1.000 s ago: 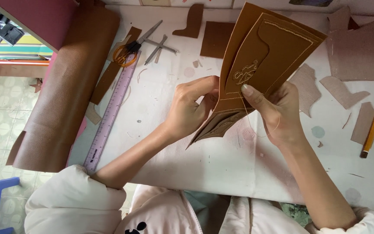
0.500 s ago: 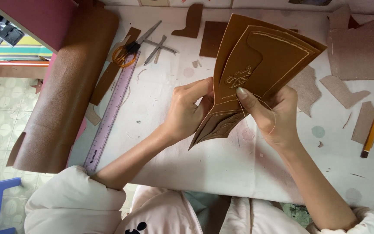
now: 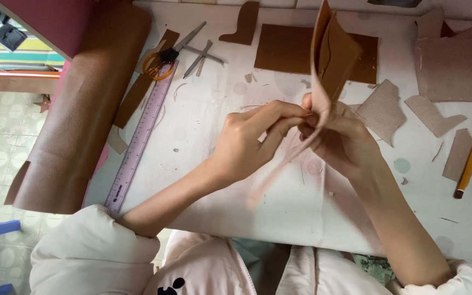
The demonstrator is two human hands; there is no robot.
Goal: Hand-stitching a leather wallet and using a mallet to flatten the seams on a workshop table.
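Left hand and right hand on leather piece, ruler alongside.

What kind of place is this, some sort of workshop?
Probably a small leather-craft bench: a roll of brown leather lies at the table's edge, cut brown pieces and scraps lie scattered, with scissors and a ruler. Both hands hold a folded leather piece.
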